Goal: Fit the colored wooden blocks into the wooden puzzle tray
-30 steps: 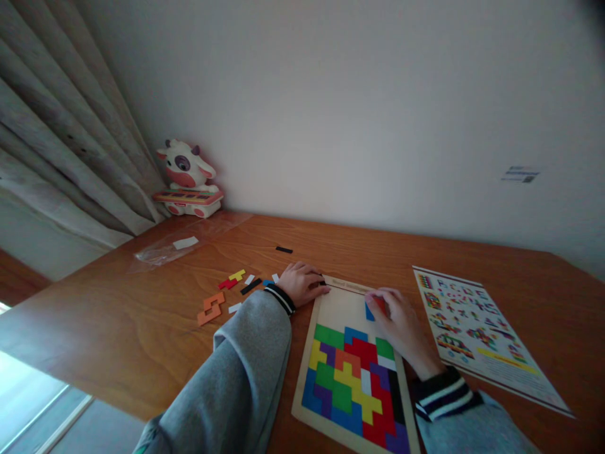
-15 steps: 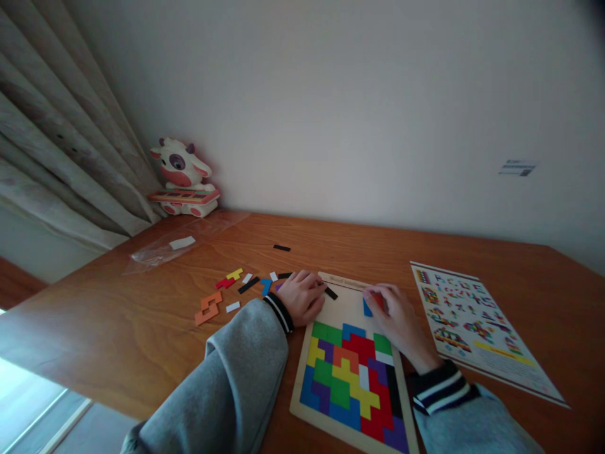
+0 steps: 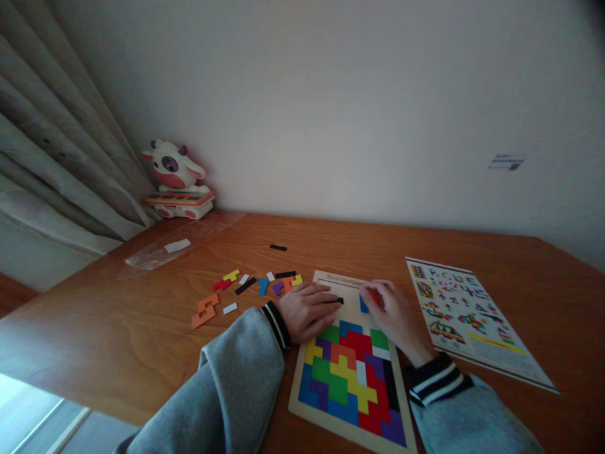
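A pale wooden puzzle board (image 3: pixel 299 394) lies in front of me, its lower part filled with coloured block pieces. My left hand (image 3: pixel 309 309) rests palm down over the upper left of the board, fingers stretched out and thumb apart. A black strip piece (image 3: pixel 340 300) shows at its fingertips, partly covered. My right hand (image 3: pixel 392 315) is at the board's upper right, fingers curled round a red puzzle piece (image 3: pixel 377 296), mostly hidden. Just under the thumb tip a blue puzzle piece (image 3: pixel 363 305) shows on the board.
Loose pieces lie left of the board, among them orange pieces (image 3: pixel 204 312) and a blue piece (image 3: pixel 263 287). Farther back is a black strip (image 3: pixel 278 248). A printed sheet (image 3: pixel 467 315) lies at right; a plastic bag (image 3: pixel 151 255) and a cow toy (image 3: pixel 177 180) at left.
My left hand has slid right and slightly toward me over the board, and the black strip has shifted with it. My right hand has barely moved. The view has turned slightly.
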The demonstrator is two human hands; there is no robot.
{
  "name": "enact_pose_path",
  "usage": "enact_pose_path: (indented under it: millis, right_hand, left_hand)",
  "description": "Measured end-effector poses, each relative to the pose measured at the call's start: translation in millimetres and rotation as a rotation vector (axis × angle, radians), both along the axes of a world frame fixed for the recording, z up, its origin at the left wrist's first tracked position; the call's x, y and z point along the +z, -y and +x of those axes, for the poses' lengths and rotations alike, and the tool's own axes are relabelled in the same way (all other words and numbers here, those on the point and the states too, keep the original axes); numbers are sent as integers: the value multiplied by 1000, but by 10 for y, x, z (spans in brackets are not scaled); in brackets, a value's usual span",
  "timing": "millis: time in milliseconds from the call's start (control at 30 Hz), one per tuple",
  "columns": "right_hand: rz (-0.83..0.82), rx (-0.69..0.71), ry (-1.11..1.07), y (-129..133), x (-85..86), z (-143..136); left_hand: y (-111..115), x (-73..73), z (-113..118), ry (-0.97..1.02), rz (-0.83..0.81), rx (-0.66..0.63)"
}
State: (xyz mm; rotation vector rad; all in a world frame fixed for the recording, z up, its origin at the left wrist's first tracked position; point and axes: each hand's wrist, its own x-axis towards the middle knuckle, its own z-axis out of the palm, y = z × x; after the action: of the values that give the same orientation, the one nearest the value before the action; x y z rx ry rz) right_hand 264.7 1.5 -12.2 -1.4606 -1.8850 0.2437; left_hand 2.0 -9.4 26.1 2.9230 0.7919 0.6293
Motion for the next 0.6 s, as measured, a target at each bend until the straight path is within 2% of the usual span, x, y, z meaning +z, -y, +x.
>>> enact_pose_path:
  millis: [100,233,600]
  right_hand:
    - [11,12,6,-3,-2,4]
    - [2,13,12,2,12,0]
    - [-13,1,31,11,31,-12]
  left_hand:
    - [19,11,8,18,-32,-61]
    - [31,23,18,31,-60,-26]
    - [37,13,28,17,-5,-2]
